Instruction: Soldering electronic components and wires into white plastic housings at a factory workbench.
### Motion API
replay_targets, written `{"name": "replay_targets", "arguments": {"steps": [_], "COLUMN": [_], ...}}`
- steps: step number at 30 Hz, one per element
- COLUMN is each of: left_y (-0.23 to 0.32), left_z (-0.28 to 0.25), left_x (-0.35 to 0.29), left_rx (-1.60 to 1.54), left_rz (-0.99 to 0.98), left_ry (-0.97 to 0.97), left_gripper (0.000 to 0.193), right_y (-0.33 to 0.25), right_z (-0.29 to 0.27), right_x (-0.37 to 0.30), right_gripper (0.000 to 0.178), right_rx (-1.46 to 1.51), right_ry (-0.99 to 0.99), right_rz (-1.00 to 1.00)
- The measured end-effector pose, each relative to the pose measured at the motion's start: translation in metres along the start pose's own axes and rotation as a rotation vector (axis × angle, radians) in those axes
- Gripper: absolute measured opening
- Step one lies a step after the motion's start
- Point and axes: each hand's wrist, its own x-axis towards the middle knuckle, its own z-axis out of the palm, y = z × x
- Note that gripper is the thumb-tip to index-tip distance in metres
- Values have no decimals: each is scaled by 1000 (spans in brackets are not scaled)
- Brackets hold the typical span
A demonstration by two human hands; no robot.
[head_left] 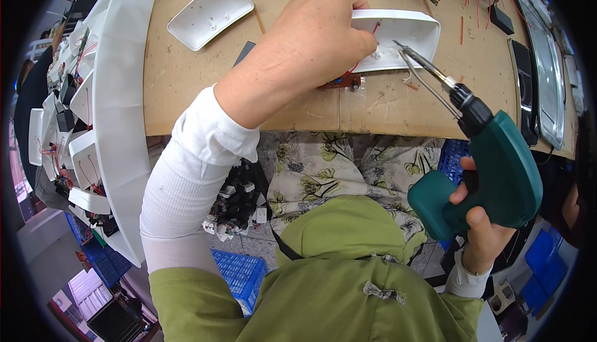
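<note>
Your left hand [317, 37] pins the white plastic housing [398, 40] by its left end on the workbench [186, 74]; its long axis runs sideways. Your right hand [479, 217] grips the green soldering gun [491, 168], tip [398, 45] up-left at the housing's lower rim.

white sleeves, olive green top

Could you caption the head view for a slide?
Left hand steadies white housing; right hand aims green soldering gun.
</note>
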Motion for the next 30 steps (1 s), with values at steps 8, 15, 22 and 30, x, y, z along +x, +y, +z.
{"name": "replay_targets", "arguments": {"steps": [8,15,22,30], "left_y": [-4,-12,-16,-23], "left_z": [5,11,4,27], "left_x": [-1,3,-12,-2], "left_rx": [94,119,7,15], "left_rz": [43,120,154,220], "left_ry": [21,35,165,178], "left_gripper": [22,22,24,18], "right_y": [6,8,25,11], "right_z": [-18,-21,-46,-20], "right_x": [-13,-14,-21,7], "right_gripper": [84,84,81,73], "right_rx": [60,59,228,280], "right_ry": [43,148,30,-103], "right_rz": [-87,-118,-42,-268]}}
